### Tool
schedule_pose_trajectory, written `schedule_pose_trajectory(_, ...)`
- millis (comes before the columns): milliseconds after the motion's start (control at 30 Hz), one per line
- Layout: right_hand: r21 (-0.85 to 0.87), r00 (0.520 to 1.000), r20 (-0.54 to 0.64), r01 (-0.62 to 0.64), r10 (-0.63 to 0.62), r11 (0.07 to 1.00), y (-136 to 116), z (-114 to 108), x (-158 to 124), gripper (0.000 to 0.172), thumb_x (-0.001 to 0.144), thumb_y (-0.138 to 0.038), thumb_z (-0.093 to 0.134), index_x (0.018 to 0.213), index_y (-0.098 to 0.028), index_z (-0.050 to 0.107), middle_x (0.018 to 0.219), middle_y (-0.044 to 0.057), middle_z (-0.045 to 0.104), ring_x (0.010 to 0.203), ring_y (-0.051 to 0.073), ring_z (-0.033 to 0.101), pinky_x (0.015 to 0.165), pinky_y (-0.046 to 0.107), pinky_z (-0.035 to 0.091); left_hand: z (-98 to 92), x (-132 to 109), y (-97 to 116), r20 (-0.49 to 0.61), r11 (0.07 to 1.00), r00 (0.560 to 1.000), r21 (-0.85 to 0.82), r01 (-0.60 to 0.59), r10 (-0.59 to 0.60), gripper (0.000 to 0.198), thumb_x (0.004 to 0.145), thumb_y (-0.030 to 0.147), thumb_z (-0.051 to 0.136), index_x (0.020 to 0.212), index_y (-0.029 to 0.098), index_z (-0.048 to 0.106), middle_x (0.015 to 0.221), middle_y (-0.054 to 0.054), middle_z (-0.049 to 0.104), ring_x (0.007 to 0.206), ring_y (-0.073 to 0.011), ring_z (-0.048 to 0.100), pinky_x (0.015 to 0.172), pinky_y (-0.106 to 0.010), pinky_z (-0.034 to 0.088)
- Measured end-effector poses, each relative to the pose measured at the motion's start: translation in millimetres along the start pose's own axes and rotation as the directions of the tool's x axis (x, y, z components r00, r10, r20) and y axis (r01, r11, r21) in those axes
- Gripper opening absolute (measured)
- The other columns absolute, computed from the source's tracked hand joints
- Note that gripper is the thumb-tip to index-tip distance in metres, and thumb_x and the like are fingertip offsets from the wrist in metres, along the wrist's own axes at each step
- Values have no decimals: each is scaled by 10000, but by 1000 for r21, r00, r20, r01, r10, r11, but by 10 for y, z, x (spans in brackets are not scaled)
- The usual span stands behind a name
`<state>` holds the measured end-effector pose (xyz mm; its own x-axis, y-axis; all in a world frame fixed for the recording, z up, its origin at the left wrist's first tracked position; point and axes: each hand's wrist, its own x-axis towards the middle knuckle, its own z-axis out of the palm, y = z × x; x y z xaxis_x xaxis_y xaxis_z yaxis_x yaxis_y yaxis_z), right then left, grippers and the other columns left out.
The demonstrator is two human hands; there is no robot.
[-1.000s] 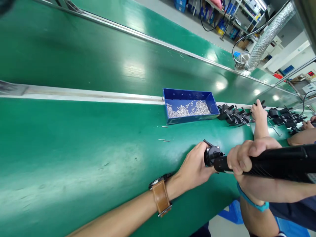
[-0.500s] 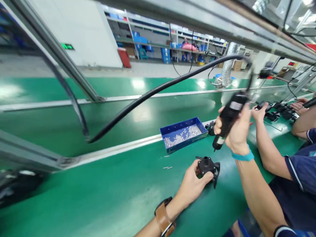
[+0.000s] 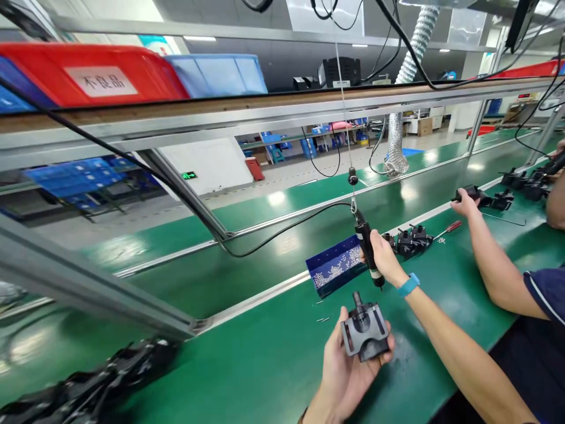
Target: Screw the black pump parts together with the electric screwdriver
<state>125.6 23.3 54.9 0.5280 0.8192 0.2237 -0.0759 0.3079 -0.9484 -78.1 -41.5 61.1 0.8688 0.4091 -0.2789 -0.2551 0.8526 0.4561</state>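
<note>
In the head view, my left hand (image 3: 342,377) holds a black plastic bracket (image 3: 365,331) with a short post pointing up, fingers around its sides and underneath. My right hand (image 3: 385,259) is wrapped round a black electric screwdriver (image 3: 369,250), which hangs from a cable and points down, its tip apart from the bracket. Behind the screwdriver lies a blue tray (image 3: 338,290) of small shiny metal parts, partly hidden by it. A few thin metal pins (image 3: 323,319) rest on the green bench in front of the tray.
Several black assemblies (image 3: 412,238) and a red-handled screwdriver (image 3: 454,226) lie right of the tray. A co-worker's hand (image 3: 466,203) holds a black part farther right. More black parts (image 3: 101,377) are at lower left. A metal post (image 3: 97,277) and overhead shelf (image 3: 247,121) frame the bench.
The view has tilted up, bringing the shelf with red and blue bins into sight. My left hand has turned the bracket to show another face. The electric screwdriver is now more upright, near the tray.
</note>
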Motion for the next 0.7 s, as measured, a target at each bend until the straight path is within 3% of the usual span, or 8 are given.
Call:
schedule_pose_trajectory(167, -50, 999, 38, 26, -24, 998, 149, -111, -101, 441, 1044, -552, 515, 974, -153, 687, 837, 13, 702, 672, 130, 654, 671, 306, 571, 30, -40, -64, -20, 986, 998, 154, -64, 68, 623, 931, 638, 593, 1090, 63, 769, 1000, -180, 773, 860, -282, 727, 744, -347, 511)
schedule_pose_trajectory(367, -80, 997, 22, 77, -76, 994, 54, -215, -204, 421, 1023, -555, 551, 1063, -170, 717, 992, 61, 752, 899, 198, 713, 852, 391, 590, -18, -56, -139, -38, 968, 989, 215, -131, 143, 418, 889, 498, 683, 1072, 136, 783, 1014, -142, 793, 949, -310, 723, 873, -430, 525)
schedule_pose_trajectory(467, -91, 988, -56, 140, -146, 986, -185, -359, -504, 404, 990, -550, 598, 1189, -220, 721, 1199, 96, 742, 1187, 279, 640, 1054, 462, 505, -20, -70, -138, -32, 957, 983, 235, -169, 182, 323, 812, 393, 744, 1027, 156, 789, 1042, -116, 793, 985, -309, 712, 941, -454, 512)
schedule_pose_trajectory(567, -48, 968, -129, 211, -215, 976, -467, -542, -1050, 353, 1027, -457, 573, 1316, -268, 650, 1379, 100, 648, 1326, 292, 540, 1166, 514, 399, -6, -52, -122, 5, 934, 983, 312, -175, 182, 390, 744, 323, 783, 1104, 172, 762, 1102, -107, 778, 1077, -326, 688, 957, -443, 504)
schedule_pose_trajectory(600, -13, 971, -95, 219, -219, 976, -549, -591, -1246, 322, 1026, -436, 585, 1298, -278, 655, 1383, 96, 643, 1306, 293, 557, 1135, 517, 435, 7, -30, -120, 17, 920, 984, 352, -172, 177, 423, 741, 320, 793, 1137, 177, 746, 1138, -109, 769, 1113, -330, 676, 958, -434, 501)
schedule_pose_trajectory(700, 173, 951, 268, 107, -152, 979, -727, -655, -1708, 342, 962, -395, 707, 1278, -275, 654, 1339, 93, 666, 1202, 305, 638, 932, 508, 589, 98, 85, -137, 61, 838, 981, 512, -188, 183, 537, 762, 397, 831, 1237, 189, 689, 1232, -123, 736, 1188, -330, 642, 983, -421, 488)
